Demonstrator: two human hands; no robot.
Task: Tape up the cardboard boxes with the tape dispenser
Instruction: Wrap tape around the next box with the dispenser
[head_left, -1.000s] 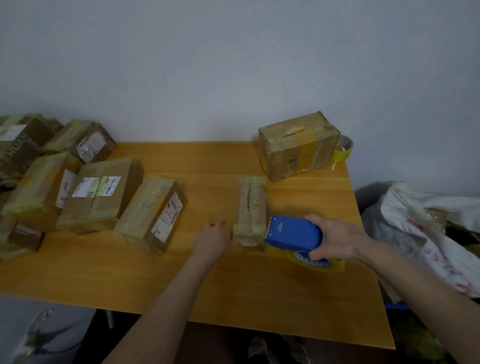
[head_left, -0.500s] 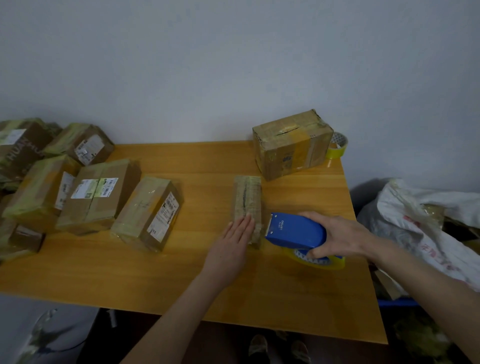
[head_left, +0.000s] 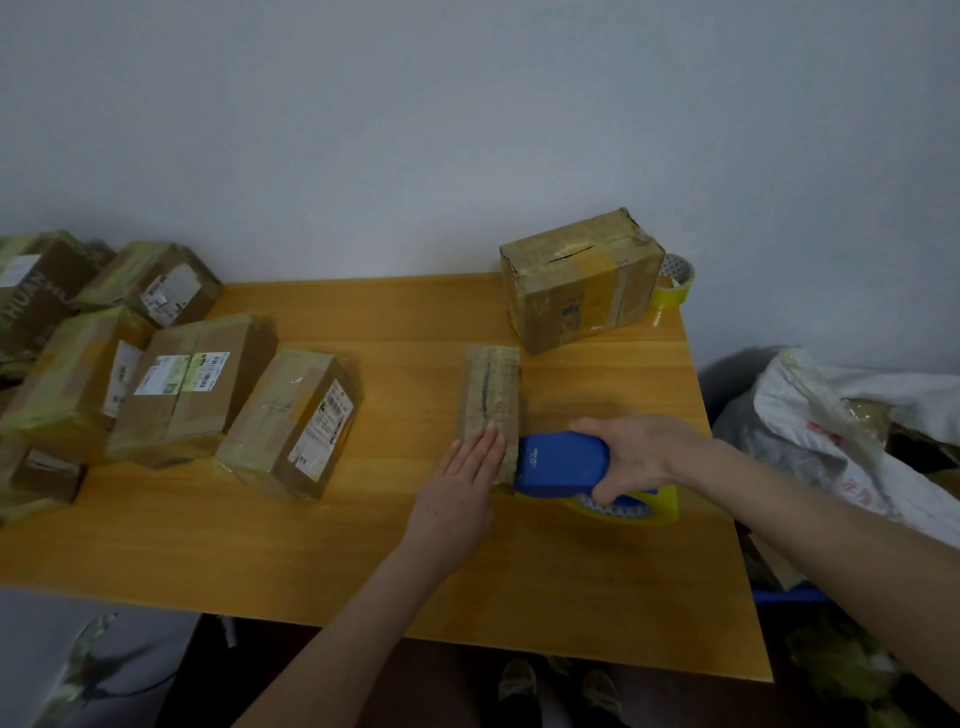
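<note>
Gripping the dispenser (head_left: 563, 462), right hand (head_left: 636, 452) half-hides tape roll (head_left: 661, 508).

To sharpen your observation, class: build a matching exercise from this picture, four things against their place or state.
Column one: 1 left hand; 2 right hand; 3 spare tape roll; 4 narrow box.
Column two: A at the far right corner of the table, beside the big box; B grips the blue tape dispenser; C straight fingers touch the narrow box's near end; D lies mid-table, dark seam on top.
Pairs: 1-C; 2-B; 3-A; 4-D.
</note>
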